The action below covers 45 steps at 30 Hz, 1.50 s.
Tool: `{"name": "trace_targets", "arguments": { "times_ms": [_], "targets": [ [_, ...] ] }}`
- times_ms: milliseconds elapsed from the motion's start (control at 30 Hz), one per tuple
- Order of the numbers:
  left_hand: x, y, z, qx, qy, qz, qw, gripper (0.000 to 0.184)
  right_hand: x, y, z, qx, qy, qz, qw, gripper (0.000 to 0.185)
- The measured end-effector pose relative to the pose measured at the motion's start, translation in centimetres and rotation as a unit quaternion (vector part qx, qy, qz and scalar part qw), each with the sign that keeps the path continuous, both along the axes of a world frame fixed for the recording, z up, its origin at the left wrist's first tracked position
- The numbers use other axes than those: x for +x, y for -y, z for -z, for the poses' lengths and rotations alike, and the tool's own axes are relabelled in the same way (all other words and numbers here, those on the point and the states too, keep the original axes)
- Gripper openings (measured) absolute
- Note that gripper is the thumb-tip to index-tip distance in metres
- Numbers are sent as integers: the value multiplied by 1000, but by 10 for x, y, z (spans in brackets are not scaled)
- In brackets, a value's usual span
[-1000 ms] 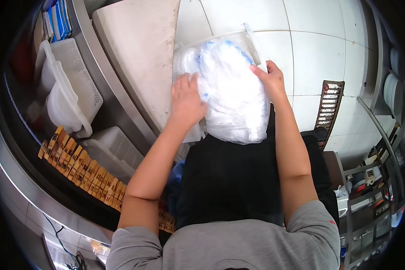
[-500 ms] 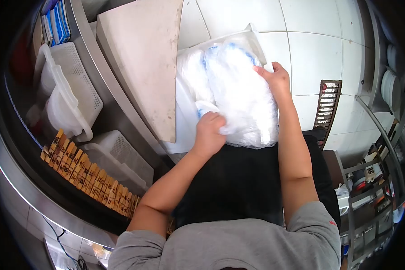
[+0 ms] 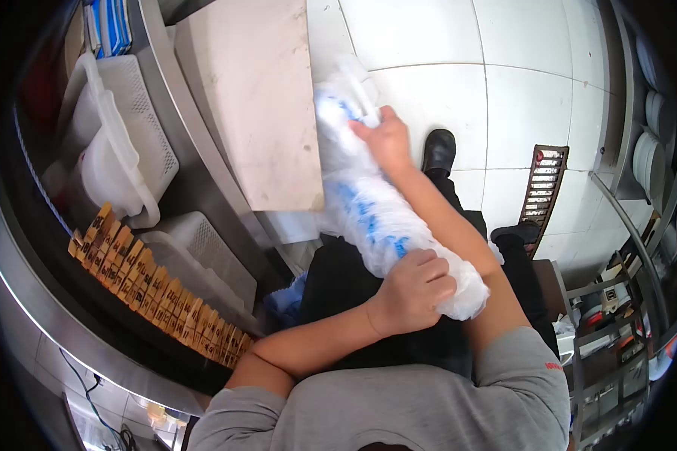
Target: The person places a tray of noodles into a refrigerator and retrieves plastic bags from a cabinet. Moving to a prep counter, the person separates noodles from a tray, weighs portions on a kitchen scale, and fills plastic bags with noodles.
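A long bundle of white plastic bags with blue print (image 3: pixel 372 218) stretches from beside the board down across my lap. My left hand (image 3: pixel 414 293) is wrapped round its near part, and a crumpled end sticks out past my fingers. At the far end, my right hand (image 3: pixel 384 139) grips the edge of a white container or bag, with thumb and fingers on opposite sides; that part is blurred. Part of the bundle's far left side is hidden by the pale board (image 3: pixel 256 113).
White baskets (image 3: pixel 139 135) and a row of numbered wooden clips (image 3: pixel 158 289) line the left counter. A floor drain (image 3: pixel 547 188) lies right of my shoe (image 3: pixel 438 150). Stacked plates (image 3: pixel 645 165) and a metal rack (image 3: pixel 617 361) stand at the right.
My left hand has pulled a bundle of bags down and to the right over my lap. My right hand has moved left, and my shoe has come into view.
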State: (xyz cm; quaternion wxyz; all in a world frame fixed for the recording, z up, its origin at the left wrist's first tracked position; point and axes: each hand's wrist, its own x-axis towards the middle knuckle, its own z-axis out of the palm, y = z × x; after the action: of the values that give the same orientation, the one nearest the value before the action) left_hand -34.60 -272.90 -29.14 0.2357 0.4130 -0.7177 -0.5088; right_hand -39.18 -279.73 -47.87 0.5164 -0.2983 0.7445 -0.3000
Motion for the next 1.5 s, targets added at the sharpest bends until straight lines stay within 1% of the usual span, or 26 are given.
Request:
{"name": "trace_targets", "arguments": {
  "times_ms": [67,133,167,233,300,333,367,400,433,500,600,633,700,767,833,900,1000,1100,1133,1167,1200,1300,1333,1400,1467,1500],
  "targets": [
    [19,24,-13,3,60,-25,998,20,41,7,-2,51,-2,-33,998,47],
    [42,58,-25,13,45,-128,991,26,114,-5,25,1,0,4,1000,53],
    [49,70,-28,22,59,-120,991,25,159,-26,63,-75,60,-36,995,54],
    [45,77,-44,57,157,-86,982,20,171,-30,77,-108,173,-207,957,57],
    [39,73,-46,110,202,-49,972,18,135,-30,79,-17,267,-449,852,58],
    [36,69,-47,137,225,-32,964,18,98,-32,95,76,410,-263,870,63],
    [35,67,-47,139,220,-41,965,18,62,-33,110,137,523,-43,840,69],
    [32,67,-45,139,212,-50,966,18,34,-7,97,118,566,194,793,75],
    [30,67,-43,138,201,-59,968,19,9,25,74,91,575,418,697,83],
    [34,62,-39,167,196,-76,963,20,-11,75,83,107,534,366,755,92],
    [47,50,-21,238,234,-147,931,24,-21,107,137,130,249,197,939,95],
    [53,44,-11,271,267,-164,910,27,-18,108,144,113,181,227,950,94],
    [66,32,18,298,320,-186,880,34,-20,97,133,172,195,225,939,81],
    [85,22,68,282,358,-198,868,42,-11,72,168,226,218,207,926,75],
    [124,13,130,317,337,-295,836,50,6,44,197,288,235,214,904,78],
    [180,10,179,342,347,-441,754,49,21,26,206,290,255,238,891,78],
    [196,10,189,211,477,-393,757,47,28,6,239,295,167,291,895,74],
    [183,13,194,189,495,-421,736,45,16,9,234,219,-57,112,968,77],
    [182,15,193,199,483,-431,736,45,10,17,238,145,-143,-54,978,78],
    [180,16,190,209,473,-440,734,45,7,25,243,67,-217,-221,948,79],
    [175,19,187,201,470,-443,737,45,5,28,249,-15,-280,-377,883,80],
    [170,6,179,249,430,-400,770,47,6,30,269,-11,-311,-529,789,83],
    [169,1,178,250,397,-408,783,47,-4,19,279,96,-269,-538,793,84],
    [165,-13,172,259,332,-420,804,48,-22,-22,273,184,-293,-608,715,81],
    [164,-40,176,268,312,-429,804,49,-21,-51,262,257,-250,-680,639,78],
    [164,-51,174,267,307,-438,802,49,-16,-51,273,204,-269,-665,667,77]
  ]
}}
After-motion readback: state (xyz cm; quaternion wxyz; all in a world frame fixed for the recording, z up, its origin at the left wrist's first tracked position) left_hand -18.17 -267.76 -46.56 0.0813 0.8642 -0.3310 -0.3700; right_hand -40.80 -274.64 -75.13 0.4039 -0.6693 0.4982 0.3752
